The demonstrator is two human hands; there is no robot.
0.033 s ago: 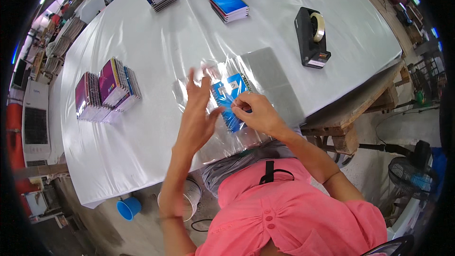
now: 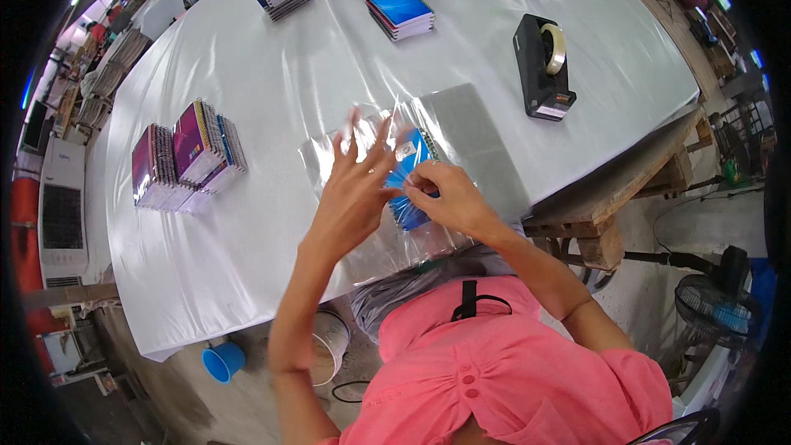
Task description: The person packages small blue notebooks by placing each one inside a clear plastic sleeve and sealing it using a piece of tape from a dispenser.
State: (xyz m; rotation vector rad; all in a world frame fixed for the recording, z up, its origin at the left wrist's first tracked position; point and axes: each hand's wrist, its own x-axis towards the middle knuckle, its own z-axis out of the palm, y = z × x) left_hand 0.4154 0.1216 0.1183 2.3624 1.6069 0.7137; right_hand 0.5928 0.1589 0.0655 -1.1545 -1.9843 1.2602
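Observation:
A blue spiral-bound notebook lies on sheets of clear plastic film at the table's near edge, with glossy film over its cover. My right hand rests over the notebook's right side, thumb and forefinger pinched on the clear film, whose creases run to the fingertips. My left hand is spread over the notebook's left part, hiding it. Its fingertips are blurred by motion, and its thumb is close to my right fingertips. Whether the left thumb touches the film I cannot tell.
A black tape dispenser with a roll stands at the right. Purple spiral notebooks are stacked at the left. Blue notebooks stand in several piles at the far side. A blue bucket is on the floor, and a black fan stands right.
My left hand has swung rightward over the notebook, its fingers spreading and covering more of the cover. My right hand stays pinched in place.

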